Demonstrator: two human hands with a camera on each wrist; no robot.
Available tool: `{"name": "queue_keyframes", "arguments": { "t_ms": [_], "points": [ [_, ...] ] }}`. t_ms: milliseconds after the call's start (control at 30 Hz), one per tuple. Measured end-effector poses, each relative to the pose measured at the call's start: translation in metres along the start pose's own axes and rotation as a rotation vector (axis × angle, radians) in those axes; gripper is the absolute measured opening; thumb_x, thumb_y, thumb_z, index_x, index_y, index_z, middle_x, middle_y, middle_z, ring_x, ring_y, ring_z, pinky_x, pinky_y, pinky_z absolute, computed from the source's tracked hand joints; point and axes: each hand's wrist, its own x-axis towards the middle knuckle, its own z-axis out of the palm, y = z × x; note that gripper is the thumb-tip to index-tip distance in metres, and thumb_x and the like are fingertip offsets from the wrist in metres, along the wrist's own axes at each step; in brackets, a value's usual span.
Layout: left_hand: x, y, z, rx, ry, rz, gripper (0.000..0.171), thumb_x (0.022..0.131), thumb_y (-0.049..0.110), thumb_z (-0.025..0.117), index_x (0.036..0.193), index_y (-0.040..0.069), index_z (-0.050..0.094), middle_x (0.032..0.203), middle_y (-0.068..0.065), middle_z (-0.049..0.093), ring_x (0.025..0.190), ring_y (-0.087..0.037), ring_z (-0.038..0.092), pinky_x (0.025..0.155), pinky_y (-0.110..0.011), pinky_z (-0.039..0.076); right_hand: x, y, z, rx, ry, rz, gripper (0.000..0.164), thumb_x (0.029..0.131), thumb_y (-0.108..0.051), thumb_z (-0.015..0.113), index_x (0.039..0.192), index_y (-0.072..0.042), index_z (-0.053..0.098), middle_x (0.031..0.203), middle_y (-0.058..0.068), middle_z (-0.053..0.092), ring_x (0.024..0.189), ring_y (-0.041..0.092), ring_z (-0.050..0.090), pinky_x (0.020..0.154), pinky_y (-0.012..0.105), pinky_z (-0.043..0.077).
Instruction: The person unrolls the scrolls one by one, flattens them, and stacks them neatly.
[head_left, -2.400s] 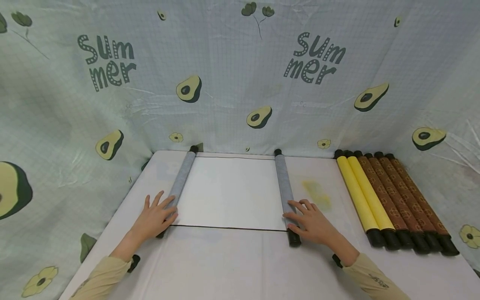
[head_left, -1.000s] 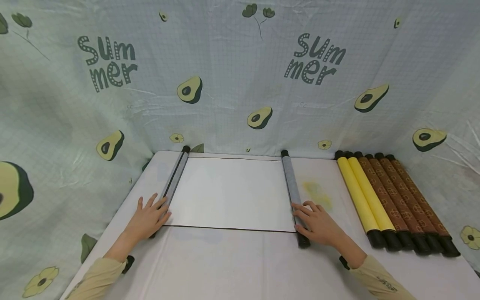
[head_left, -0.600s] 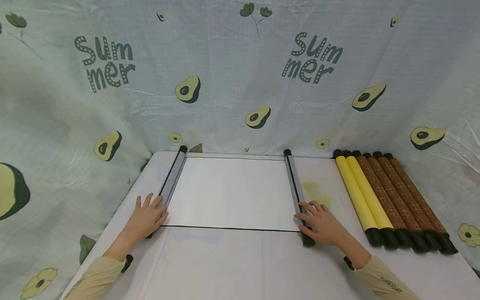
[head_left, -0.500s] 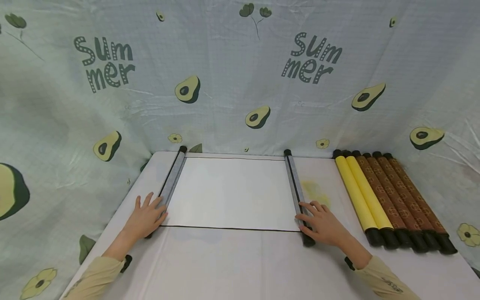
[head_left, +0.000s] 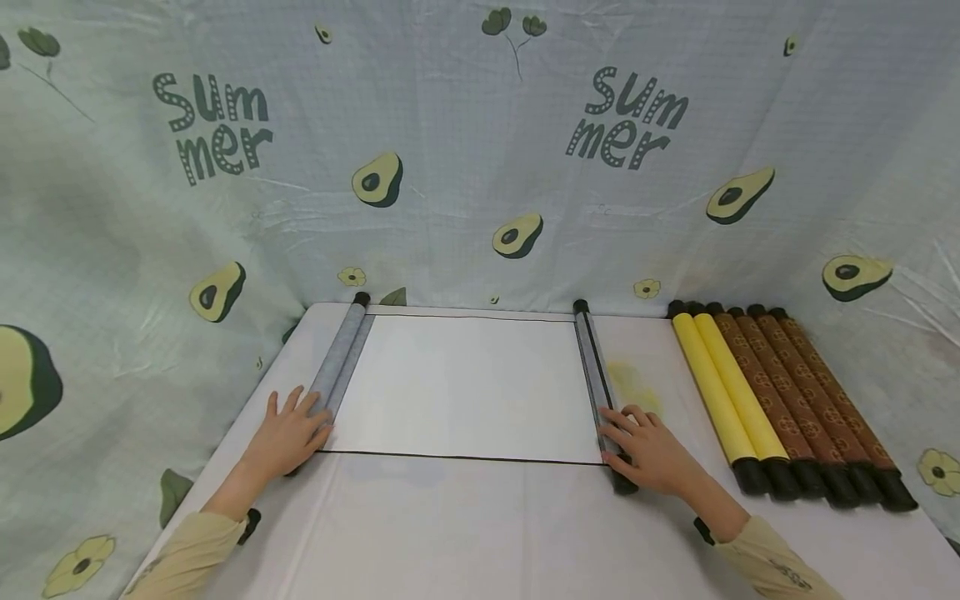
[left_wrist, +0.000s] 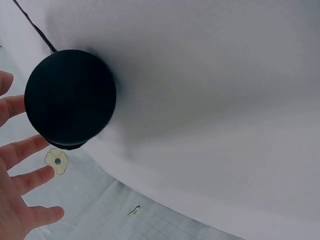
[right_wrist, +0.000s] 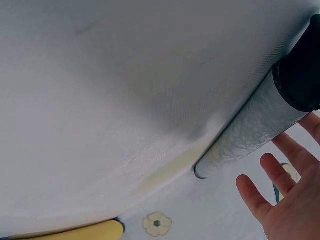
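Note:
A hanging scroll lies partly unrolled on the table, its blank white sheet (head_left: pixel 472 387) stretched between two grey rolls with black end caps. On the left roll (head_left: pixel 337 350) rests my left hand (head_left: pixel 285 437), fingers spread and fairly straight. My right hand (head_left: pixel 651 450) touches the near part of the right roll (head_left: pixel 592 358) with extended fingers. In the left wrist view a round black end cap (left_wrist: pixel 70 97) covers some fingertips. The right wrist view has the grey roll (right_wrist: pixel 245 130) running away beneath my fingers, its black cap (right_wrist: pixel 300 70) nearest the camera.
On the table's right side lie two yellow rolled scrolls (head_left: pixel 720 387) and several brown patterned ones (head_left: pixel 798 392), side by side. A cloth printed with avocados (head_left: pixel 517 235) hangs behind and around the white table (head_left: pixel 450 533).
Both rolls have turned and moved apart under my hands, the left one leftward and the right one rightward. More of the white sheet shows between them.

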Motion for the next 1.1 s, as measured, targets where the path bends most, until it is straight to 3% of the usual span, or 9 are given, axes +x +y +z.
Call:
{"name": "queue_keyframes", "arguments": {
  "t_ms": [433,700,1100],
  "points": [
    [-0.002,-0.005,0.003,-0.023,-0.018,-0.002,0.019,0.086,0.023,0.054,0.093,0.008,0.063,0.123,-0.016,0.053,0.123,-0.04,0.034,0.092,-0.07,0.02,-0.01,0.005,-0.005,0.013,0.029,0.025,0.02,0.08,-0.031,0.063,0.098,-0.022,0.065,0.121,0.015,0.051,0.107,0.03,0.043,0.082,0.049,0.039],
    [-0.003,-0.005,0.006,-0.018,0.036,0.005,0.02,0.083,0.021,0.059,0.096,0.007,0.065,0.12,-0.016,0.055,0.12,-0.04,0.038,0.091,-0.069,0.021,-0.013,0.006,-0.001,0.012,0.027,0.013,0.023,0.079,-0.031,0.064,0.1,-0.022,0.063,0.124,0.008,0.053,0.104,0.024,0.043,0.077,0.045,0.039],
    [-0.006,-0.009,0.006,0.002,0.007,-0.025,0.024,0.084,0.026,0.057,0.097,0.009,0.066,0.124,-0.014,0.054,0.122,-0.04,0.035,0.092,-0.07,0.02,-0.018,0.008,-0.002,0.007,0.021,0.037,0.027,0.078,-0.031,0.065,0.104,-0.022,0.062,0.126,0.005,0.052,0.104,0.022,0.044,0.078,0.044,0.039]
  ]
}}
